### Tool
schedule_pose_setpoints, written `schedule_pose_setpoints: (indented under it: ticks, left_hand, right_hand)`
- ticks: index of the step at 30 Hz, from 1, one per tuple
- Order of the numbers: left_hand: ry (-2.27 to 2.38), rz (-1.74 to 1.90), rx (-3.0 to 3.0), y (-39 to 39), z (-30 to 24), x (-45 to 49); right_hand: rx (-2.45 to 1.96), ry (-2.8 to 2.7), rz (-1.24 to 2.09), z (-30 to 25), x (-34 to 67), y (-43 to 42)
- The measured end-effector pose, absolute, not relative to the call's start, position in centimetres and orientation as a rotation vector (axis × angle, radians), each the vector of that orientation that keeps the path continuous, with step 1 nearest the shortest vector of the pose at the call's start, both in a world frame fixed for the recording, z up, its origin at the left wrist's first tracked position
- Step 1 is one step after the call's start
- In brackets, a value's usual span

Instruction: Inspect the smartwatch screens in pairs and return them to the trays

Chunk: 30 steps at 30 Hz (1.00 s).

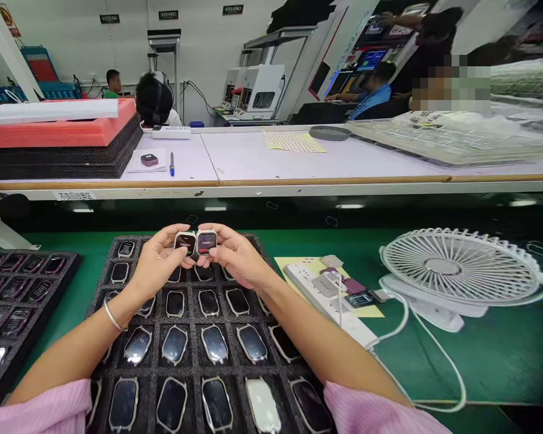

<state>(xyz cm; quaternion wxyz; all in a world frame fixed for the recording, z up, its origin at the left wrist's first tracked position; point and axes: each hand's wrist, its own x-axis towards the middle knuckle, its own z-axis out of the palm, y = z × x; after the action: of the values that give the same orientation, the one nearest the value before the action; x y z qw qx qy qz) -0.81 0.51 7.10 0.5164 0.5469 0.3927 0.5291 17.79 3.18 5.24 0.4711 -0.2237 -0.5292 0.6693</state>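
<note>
My left hand (165,256) grips a smartwatch case (185,243) with a lit dark screen, its thumb at the lower edge. My right hand (230,253) holds a second smartwatch case (206,241), also lit, with a red patch low on its screen and the thumb over one corner. Side by side, the two cases look to be touching or nearly so. Both are held above a black foam tray (156,349), whose compartments hold several similar strapless watch cases, mostly dark-screened. One case in the front row (263,405) looks white. My forearms hide parts of the tray.
Another foam tray (67,271) of watches lies left. To the right are a power strip (330,307), cables and a white fan (461,268). A raised shelf (239,163) carries foam sheets (58,132), a pen (172,164) and plastic trays (452,141). Other people are beyond.
</note>
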Motion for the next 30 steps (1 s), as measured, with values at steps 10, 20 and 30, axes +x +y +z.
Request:
schedule_pose_setpoints:
  ticks: [10, 20, 30]
  left_hand:
    - [0.967, 1.238, 1.292, 0.4, 6.7, -0.7]
    - [1.032, 1.203, 1.058, 1.7, 5.2, -1.1]
    - [1.087, 1.029, 0.876, 2.1, 4.8, -1.3]
  right_hand:
    - [-0.605, -1.329, 1.571, 4.7, 17.8, 3.2]
    - [-0.747, -1.130, 1.687, 2.5, 17.2, 3.8]
    - [-0.881, -0.915, 1.843, 2.4, 17.4, 4.3]
